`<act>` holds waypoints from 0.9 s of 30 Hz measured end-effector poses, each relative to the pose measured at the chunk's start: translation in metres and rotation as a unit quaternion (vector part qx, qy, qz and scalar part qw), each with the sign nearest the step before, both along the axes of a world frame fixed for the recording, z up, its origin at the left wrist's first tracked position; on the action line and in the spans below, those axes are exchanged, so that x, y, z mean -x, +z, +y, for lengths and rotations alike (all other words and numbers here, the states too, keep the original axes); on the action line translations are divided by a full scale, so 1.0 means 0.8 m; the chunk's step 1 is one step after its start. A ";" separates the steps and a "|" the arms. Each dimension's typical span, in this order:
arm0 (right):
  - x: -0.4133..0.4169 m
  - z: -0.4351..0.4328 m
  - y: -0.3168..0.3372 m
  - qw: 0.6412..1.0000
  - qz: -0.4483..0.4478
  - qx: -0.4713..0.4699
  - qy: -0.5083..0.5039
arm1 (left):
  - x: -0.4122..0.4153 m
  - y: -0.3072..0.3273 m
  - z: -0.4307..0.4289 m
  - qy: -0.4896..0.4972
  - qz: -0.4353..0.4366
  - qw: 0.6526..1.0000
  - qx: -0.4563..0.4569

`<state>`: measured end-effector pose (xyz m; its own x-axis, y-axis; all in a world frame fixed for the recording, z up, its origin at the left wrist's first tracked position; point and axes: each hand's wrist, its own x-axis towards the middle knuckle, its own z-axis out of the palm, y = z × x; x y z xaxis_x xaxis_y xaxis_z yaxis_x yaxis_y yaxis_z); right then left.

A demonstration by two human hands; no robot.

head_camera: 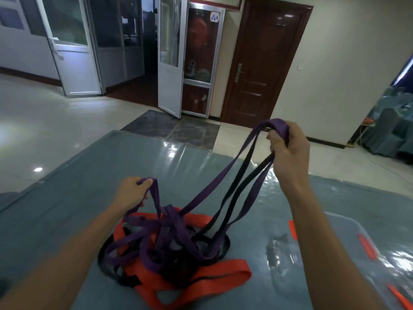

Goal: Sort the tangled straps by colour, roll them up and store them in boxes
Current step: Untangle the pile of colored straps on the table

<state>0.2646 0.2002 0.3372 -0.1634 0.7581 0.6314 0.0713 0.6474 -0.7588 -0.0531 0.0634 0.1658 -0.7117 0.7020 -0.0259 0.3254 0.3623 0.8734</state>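
Head — purple strap (278,124) in both fists (131,193) (288,151)

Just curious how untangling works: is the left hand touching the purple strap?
Touching. The head view shows the left hand pinching a loop of the purple strap.

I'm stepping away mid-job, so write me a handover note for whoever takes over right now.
Left hand grips a purple strap loop low over the pile.
Right hand, raised, holds purple and black strap strands rising from it.
The pile, with orange straps too, lies on the table; clear box at right.
Done: nothing sorted or rolled in view.
Left: untangle, sort, roll, box.
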 end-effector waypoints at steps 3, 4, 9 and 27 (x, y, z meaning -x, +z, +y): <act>-0.018 0.000 -0.040 0.999 -0.004 0.030 -0.014 | 0.000 -0.006 0.000 -0.004 0.015 1.000 0.008; -0.022 -0.003 -0.057 0.999 -0.027 0.042 -0.012 | 0.001 -0.008 -0.002 -0.010 0.026 0.999 0.014; -0.018 -0.025 -0.163 0.974 -0.198 0.109 0.019 | -0.011 -0.024 -0.012 -0.090 0.066 0.992 0.060; 0.122 -0.040 -0.358 0.830 -0.532 0.121 0.112 | -0.014 -0.077 -0.068 -0.135 -0.060 0.986 0.075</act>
<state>0.1671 0.1678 0.0510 -0.6851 0.7173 -0.1271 0.6835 0.5726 -0.4528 -0.0420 0.0094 0.1044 -0.4847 0.8476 -0.2162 0.3258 0.4043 0.8546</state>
